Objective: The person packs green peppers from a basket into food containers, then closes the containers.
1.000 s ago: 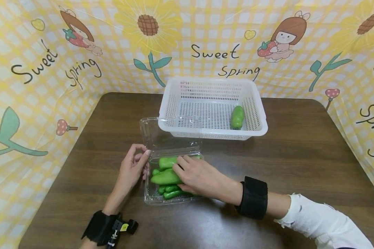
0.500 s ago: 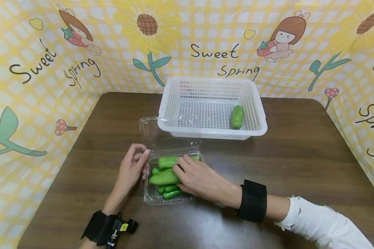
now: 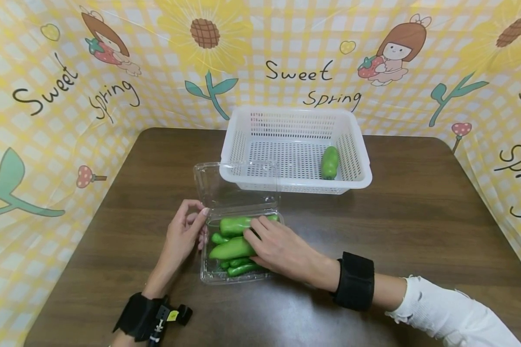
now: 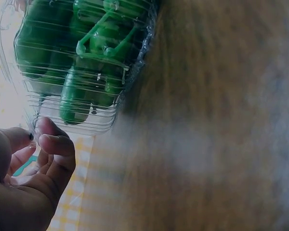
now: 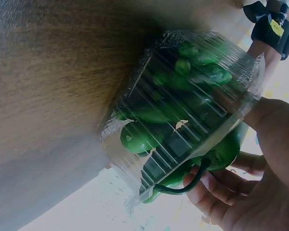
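A clear plastic clamshell box point(image 3: 212, 280) lies on the table with its lid point(image 3: 239, 195) swung back. Inside are several green peppers, large ones and small slim ones point(image 3: 243, 269). My left hand point(image 3: 183, 233) pinches the box's left rim between thumb and fingers, also seen in the left wrist view. From the right, my right hand point(image 3: 282, 248) reaches over the box and grips a large light-green pepper point(image 3: 230, 248) near its right end. In the right wrist view, fingers curl around a pepper point(image 5: 226, 153) with a long curved stem point(image 5: 190, 185). Another large pepper point(image 3: 233, 226) lies behind it.
A white perforated plastic basket point(image 3: 295, 185) stands behind the box, and the lid overlaps its front left corner in view. One green pepper point(image 3: 330, 163) lies at the basket's right side. A patterned yellow cloth point(image 3: 260, 43) hangs around the brown table point(image 3: 417, 202).
The right hand and the light-green pepper have shifted very slightly, lately to the right, inside the box. The left hand keeps its place at the rim.
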Action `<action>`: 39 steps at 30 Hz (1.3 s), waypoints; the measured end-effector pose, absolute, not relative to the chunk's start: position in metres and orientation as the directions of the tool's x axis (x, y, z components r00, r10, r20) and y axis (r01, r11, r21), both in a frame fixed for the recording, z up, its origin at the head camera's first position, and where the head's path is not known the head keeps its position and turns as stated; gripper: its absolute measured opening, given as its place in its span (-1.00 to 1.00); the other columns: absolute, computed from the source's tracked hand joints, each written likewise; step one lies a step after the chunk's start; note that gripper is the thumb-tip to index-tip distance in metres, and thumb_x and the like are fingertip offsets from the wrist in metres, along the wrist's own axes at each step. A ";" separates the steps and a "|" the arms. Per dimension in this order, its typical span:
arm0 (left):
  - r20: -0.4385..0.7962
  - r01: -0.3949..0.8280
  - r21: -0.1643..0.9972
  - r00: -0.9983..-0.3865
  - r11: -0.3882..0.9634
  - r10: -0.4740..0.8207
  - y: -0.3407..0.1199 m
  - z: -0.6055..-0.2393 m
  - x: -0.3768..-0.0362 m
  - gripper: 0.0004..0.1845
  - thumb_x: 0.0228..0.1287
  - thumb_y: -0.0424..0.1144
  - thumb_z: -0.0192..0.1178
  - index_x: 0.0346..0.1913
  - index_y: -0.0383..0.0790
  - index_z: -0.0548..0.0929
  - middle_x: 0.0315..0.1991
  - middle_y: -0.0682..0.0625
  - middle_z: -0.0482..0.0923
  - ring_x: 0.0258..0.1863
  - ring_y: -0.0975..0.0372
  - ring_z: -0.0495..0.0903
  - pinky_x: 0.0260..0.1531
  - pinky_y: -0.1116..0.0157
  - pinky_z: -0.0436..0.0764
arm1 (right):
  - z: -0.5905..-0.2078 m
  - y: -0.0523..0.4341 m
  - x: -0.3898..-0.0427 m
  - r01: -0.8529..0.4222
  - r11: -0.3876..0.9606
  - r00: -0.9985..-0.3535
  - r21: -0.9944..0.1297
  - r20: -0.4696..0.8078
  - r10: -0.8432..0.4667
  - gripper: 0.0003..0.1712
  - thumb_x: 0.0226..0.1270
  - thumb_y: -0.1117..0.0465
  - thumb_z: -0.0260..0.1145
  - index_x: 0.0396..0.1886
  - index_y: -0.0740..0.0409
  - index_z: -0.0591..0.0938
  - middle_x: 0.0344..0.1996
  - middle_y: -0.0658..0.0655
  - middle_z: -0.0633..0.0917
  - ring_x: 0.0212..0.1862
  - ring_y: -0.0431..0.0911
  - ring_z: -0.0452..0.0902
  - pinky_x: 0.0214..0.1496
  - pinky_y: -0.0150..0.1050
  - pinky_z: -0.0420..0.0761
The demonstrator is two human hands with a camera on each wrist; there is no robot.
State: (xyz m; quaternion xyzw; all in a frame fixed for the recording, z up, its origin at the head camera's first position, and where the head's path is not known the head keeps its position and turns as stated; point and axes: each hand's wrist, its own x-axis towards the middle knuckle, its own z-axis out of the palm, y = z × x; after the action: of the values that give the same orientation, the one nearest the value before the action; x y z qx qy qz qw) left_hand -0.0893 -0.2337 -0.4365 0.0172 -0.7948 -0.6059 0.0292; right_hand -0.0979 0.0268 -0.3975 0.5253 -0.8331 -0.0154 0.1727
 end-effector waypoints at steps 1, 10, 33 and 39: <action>0.025 0.008 0.964 -0.998 0.265 -0.063 -0.234 -0.437 -0.089 -0.70 0.52 -0.06 0.06 0.07 -0.19 0.37 -0.57 -0.19 0.50 -0.76 0.21 0.50 -0.79 0.16 0.54 | -0.397 0.027 -0.097 -0.870 0.450 -0.392 0.203 0.269 -0.880 -0.42 0.24 -0.19 0.38 0.00 0.14 0.51 -0.09 0.08 0.55 -0.11 -0.11 0.47 0.01 -0.30 0.60; 0.029 0.013 0.965 -0.998 0.263 -0.059 -0.232 -0.435 -0.090 -0.71 0.52 -0.08 0.07 0.07 -0.20 0.37 -0.57 -0.24 0.50 -0.77 0.18 0.48 -0.80 0.16 0.53 | -0.392 0.027 -0.093 -0.874 0.447 -0.405 0.191 0.224 -0.887 -0.42 0.23 -0.20 0.39 0.03 0.10 0.51 -0.06 0.05 0.55 -0.03 -0.10 0.48 0.07 -0.27 0.59; 0.008 -0.008 0.962 -0.998 0.271 -0.057 -0.229 -0.424 -0.088 -0.78 0.55 -0.18 0.03 0.08 -0.23 0.37 -0.55 -0.29 0.51 -0.75 0.13 0.49 -0.78 0.12 0.54 | -0.403 0.021 -0.094 -0.846 0.506 -0.431 0.170 0.341 -0.835 -0.47 0.25 -0.18 0.38 -0.05 0.11 0.50 -0.14 0.07 0.56 -0.11 -0.11 0.51 -0.08 -0.30 0.62; 0.027 0.011 0.963 -0.998 0.268 -0.056 -0.233 -0.434 -0.090 -0.71 0.52 -0.07 0.06 0.08 -0.18 0.38 -0.56 -0.23 0.52 -0.77 0.16 0.49 -0.79 0.14 0.54 | -0.404 0.022 -0.094 -0.836 0.523 -0.446 0.164 0.351 -0.823 -0.40 0.24 -0.22 0.38 0.00 0.13 0.50 -0.11 0.08 0.57 -0.08 -0.08 0.52 -0.05 -0.24 0.61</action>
State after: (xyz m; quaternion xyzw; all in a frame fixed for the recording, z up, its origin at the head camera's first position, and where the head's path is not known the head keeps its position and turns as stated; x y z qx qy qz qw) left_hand -0.0898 -0.2332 -0.4337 0.0141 -0.7958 -0.6047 0.0278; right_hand -0.0940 0.0223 -0.4036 0.4880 -0.8502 0.0166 0.1969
